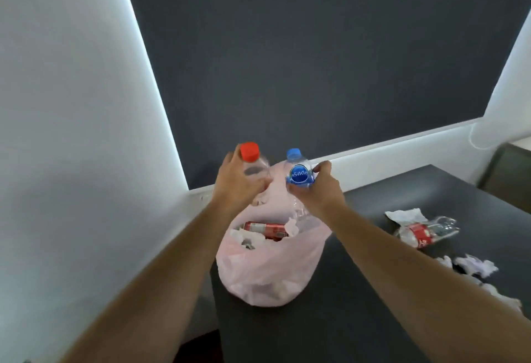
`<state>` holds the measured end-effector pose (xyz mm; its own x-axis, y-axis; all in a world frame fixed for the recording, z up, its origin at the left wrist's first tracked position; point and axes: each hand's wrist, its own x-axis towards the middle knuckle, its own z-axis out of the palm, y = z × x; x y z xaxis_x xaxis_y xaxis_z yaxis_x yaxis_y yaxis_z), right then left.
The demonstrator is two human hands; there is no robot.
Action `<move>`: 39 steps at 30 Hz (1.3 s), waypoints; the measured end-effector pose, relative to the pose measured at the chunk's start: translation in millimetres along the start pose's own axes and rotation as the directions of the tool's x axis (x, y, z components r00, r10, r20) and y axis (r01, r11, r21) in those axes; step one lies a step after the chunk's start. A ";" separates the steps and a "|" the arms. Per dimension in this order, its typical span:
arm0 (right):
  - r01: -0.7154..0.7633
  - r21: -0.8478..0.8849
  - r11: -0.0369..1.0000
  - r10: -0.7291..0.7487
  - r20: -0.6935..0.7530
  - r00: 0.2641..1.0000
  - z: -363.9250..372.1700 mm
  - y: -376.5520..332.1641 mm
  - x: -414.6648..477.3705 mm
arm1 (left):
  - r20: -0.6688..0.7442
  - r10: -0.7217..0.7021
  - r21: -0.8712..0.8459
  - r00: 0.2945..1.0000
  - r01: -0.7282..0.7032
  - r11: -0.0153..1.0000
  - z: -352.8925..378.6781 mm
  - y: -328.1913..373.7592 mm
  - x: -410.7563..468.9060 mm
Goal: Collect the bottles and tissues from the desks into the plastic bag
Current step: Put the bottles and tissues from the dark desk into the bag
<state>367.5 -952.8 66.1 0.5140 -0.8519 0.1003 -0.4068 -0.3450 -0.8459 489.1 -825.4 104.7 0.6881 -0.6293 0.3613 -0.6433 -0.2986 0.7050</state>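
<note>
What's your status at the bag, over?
Left hand grips red-capped bottle, right hand grips blue-capped bottle, both above pink bag. Crushed bottle, tissues on desk.

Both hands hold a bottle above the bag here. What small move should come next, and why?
Probably lower both bottles into the pink bag and let go. The left hand grips the red-capped bottle and the right hand the blue-capped bottle, both held over its open mouth. A crushed bottle and tissues lie on the desk.

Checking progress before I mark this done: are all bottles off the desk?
No: a crushed bottle lies on the desk among tissues, outside the bag.
</note>
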 end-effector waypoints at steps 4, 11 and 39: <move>0.019 -0.203 0.979 -0.003 0.083 0.997 38.9 14.9 -7.0 | 0.190 -0.055 0.124 0.980 0.032 0.992 20.3 -39.0 -26.7; 0.131 -0.721 0.680 -0.198 -0.009 0.980 40.1 43.3 -0.3 | 0.468 0.005 0.320 0.884 -0.175 0.931 51.8 -78.1 -41.3; -0.215 -0.246 0.945 0.149 -0.262 0.954 -72.8 147.9 21.9 | 0.360 0.371 0.092 0.856 -0.429 0.899 169.9 62.8 -6.8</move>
<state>263.6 -1051.1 -18.7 0.2321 -0.9668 0.1067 -0.6807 -0.2398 -0.6922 386.9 -961.8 42.8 0.2295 -0.9077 0.3514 -0.9041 -0.0651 0.4224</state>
